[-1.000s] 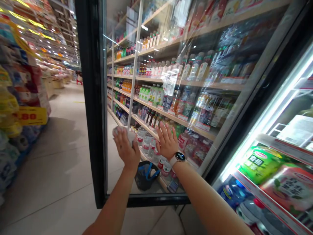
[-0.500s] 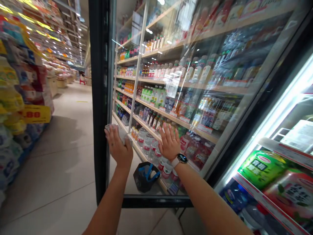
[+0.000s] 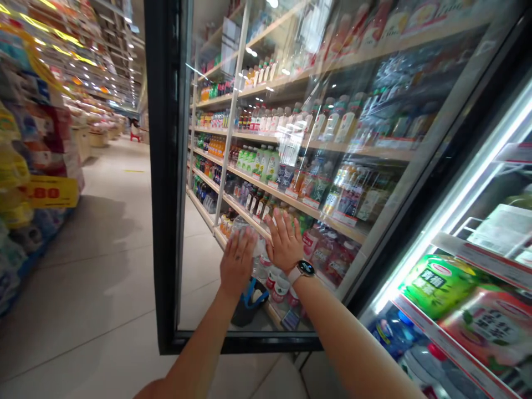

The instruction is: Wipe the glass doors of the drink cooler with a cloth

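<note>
The glass door (image 3: 199, 244) of a drinks fridge stands swung open in front of me, inside a black frame (image 3: 166, 183). My left hand (image 3: 238, 260) presses a pale grey cloth (image 3: 259, 245) flat to the lower glass; most of the cloth is hidden under the fingers. Close beside it, my right hand (image 3: 286, 241) rests on the glass with fingers spread and nothing in it. A watch (image 3: 306, 268) is on the right wrist. Through the pane, behind my left hand, shows a black container (image 3: 244, 316) with blue strips, partly covered.
Beyond the glass, wooden shelves (image 3: 286, 197) carry rows of bottles. At right, the lit fridge interior holds a green pack (image 3: 436, 280) and a red pack (image 3: 494, 327). Stacked goods with a yellow price sign (image 3: 50, 192) line the aisle at left. A red stool (image 3: 135, 136) stands far off.
My left hand has slid right across the glass with the cloth, from beside the door's left frame to next to my right hand. The right hand keeps its place on the pane.
</note>
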`<state>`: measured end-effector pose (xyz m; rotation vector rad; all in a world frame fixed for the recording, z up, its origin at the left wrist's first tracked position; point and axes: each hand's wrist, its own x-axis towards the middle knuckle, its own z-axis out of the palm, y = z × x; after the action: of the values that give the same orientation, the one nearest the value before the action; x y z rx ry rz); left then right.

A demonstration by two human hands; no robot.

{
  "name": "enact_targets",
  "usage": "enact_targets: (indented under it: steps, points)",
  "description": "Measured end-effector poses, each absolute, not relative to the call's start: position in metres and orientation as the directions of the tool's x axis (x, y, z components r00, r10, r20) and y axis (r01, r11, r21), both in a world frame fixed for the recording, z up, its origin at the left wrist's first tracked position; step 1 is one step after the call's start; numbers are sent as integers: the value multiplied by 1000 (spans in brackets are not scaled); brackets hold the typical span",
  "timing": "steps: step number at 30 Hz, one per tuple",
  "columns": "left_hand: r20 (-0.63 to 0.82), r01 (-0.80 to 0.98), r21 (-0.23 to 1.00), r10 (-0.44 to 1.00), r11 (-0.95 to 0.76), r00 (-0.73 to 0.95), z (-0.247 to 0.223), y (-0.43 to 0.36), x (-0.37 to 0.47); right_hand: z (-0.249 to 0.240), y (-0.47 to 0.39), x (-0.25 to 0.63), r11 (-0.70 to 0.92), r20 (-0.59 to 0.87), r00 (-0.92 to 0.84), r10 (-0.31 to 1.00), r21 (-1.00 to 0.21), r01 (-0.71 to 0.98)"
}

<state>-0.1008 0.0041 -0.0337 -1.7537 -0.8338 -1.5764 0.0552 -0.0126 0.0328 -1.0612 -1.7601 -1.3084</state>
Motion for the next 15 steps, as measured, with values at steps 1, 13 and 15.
enact_targets:
  steps: [1,13,15]
  points:
    - [997,802,53,76,-595,-10,-25,6,-112,33,-13,55,161,882,-429,198,402,901]
    - [993,756,10,95,-655,69,-22,-1,-88,32,-13,55,170,877,-432,211,402,900]
    - [984,747,-99,46,-657,171,-24,0,-86,32,-13,56,193,875,-439,205,404,894]
